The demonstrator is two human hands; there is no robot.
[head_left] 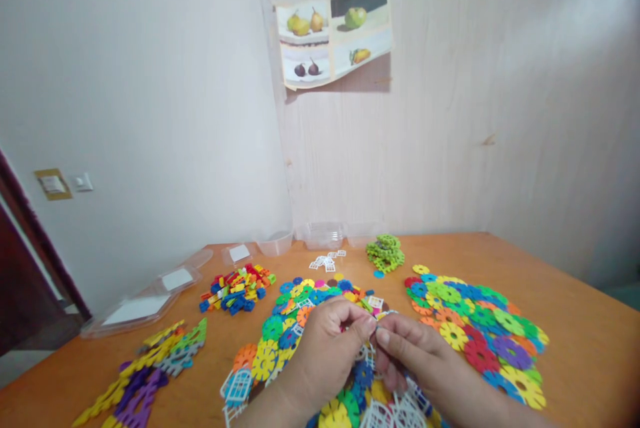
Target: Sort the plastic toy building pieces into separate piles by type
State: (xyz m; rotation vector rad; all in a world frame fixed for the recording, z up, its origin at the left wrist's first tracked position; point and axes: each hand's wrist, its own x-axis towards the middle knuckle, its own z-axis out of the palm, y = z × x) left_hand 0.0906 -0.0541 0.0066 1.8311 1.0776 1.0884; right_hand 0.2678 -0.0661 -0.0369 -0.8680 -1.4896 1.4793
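My left hand [333, 345] and my right hand [420, 355] meet above a mixed pile in the middle of the table. Thumb and fingers of each are pinched together, tip to tip. What lies between them is small and mostly hidden; I cannot make out its kind. Below and around them spread notched plastic discs in many colours, such as a yellow disc [265, 359] and an orange disc [245, 357]. White lattice window pieces lie among the discs, one window piece [237, 385] left of my left forearm, more beneath my right hand.
Sorted heaps surround the pile: small bricks [239, 288], toothed strips [145, 371], green notched pieces [385, 253], white window pieces [327, 261] and more notched discs [480, 321]. Clear plastic tubs [323, 235] stand along the back edge, with lids [137, 308] at the left.
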